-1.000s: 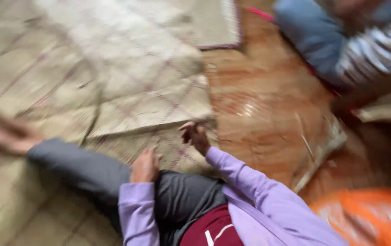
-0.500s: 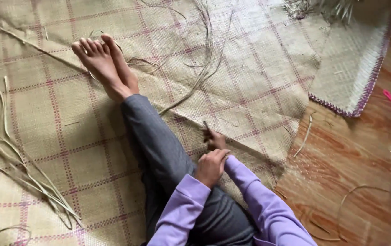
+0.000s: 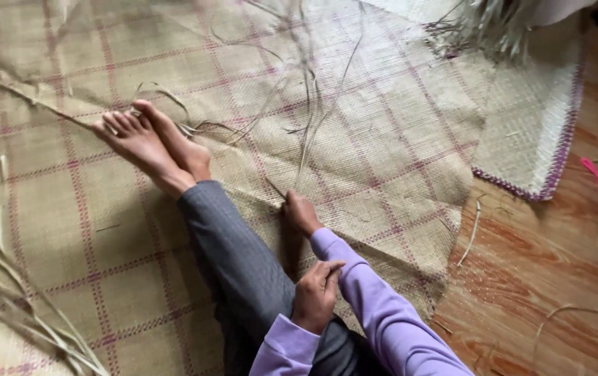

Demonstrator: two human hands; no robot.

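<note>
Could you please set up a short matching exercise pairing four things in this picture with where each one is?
Things:
1. right hand
2. left hand
3. bare feet
4. small purple-edged woven mat

Places:
A. upper right, partly on the brown wooden floor
B. resting on the grey trouser leg
C. gripping long dry straw strands at the large checked woven mat
D. stretched out on the large mat, left of centre

Pairs: 1-C, 2-B, 3-D, 4-A
</note>
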